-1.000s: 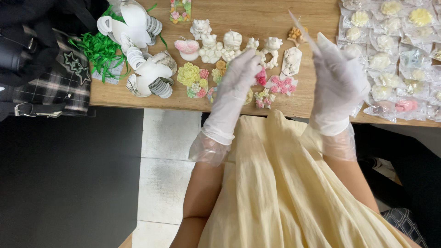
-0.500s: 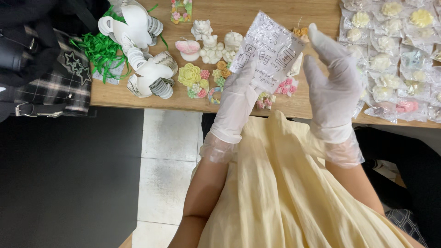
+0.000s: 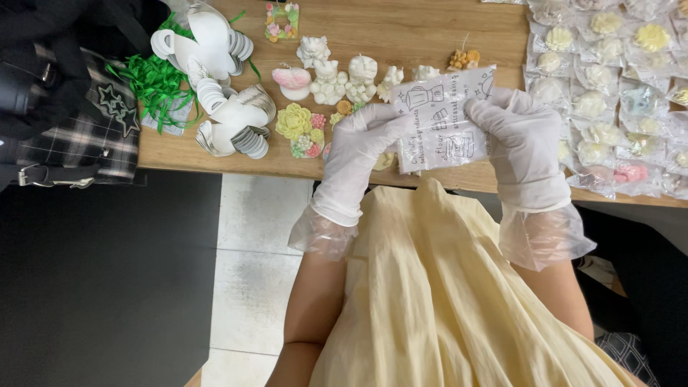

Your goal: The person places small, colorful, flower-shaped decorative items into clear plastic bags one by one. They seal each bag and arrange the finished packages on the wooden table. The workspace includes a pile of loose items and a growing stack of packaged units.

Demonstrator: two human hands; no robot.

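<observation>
So, a clear printed bag (image 3: 444,118) is held up over the table (image 3: 215,154) edge, pinched at its left side by the gloved left hand (image 3: 358,154) and at its right by the gloved right hand (image 3: 519,147). Small moulded figures (image 3: 337,75) are spread just behind it, with bagged ones (image 3: 609,86) stacked on the right.

- The left hand (image 3: 362,147), in a white glove under a loose clear one, was raised above the lap with fingers curled and thumb pinching the left edge of a small printed bag (image 3: 444,118).
- The right hand (image 3: 519,147), gloved alike, gripped the bag's right edge, knuckles up.
- Both forearms were bare and angled inward from the elbows.
</observation>
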